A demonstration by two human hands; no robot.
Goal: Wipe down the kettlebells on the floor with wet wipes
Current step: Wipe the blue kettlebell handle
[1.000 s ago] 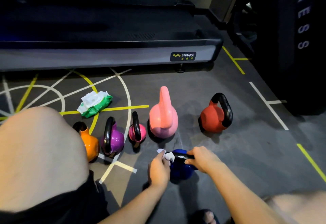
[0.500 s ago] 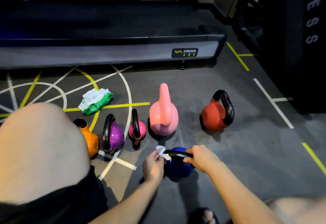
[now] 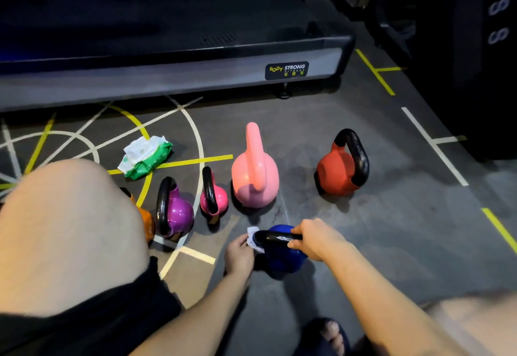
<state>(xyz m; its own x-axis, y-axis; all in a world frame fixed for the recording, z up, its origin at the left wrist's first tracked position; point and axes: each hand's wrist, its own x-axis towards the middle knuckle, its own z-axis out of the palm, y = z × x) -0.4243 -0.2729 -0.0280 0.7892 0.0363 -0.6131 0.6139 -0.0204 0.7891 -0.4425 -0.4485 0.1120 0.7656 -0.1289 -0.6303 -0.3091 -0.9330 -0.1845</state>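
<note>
A blue kettlebell (image 3: 285, 260) with a black handle stands on the grey floor near me. My right hand (image 3: 316, 239) grips the right end of its handle. My left hand (image 3: 239, 256) presses a white wet wipe (image 3: 253, 239) against the handle's left end. Behind it stands a row of kettlebells: orange (image 3: 147, 222), half hidden by my knee, purple (image 3: 176, 211), small magenta (image 3: 214, 197), large pink (image 3: 254, 176) and red (image 3: 340, 169).
A green pack of wet wipes (image 3: 145, 155) lies on the floor at the left, beyond the row. A treadmill base (image 3: 173, 75) runs across the back. A dark upright bag (image 3: 492, 61) stands at the right. My left knee (image 3: 70, 229) fills the lower left.
My left hand has slid the wipe a little along the left end of the handle. The view has shifted slightly; my right hand keeps its grip.
</note>
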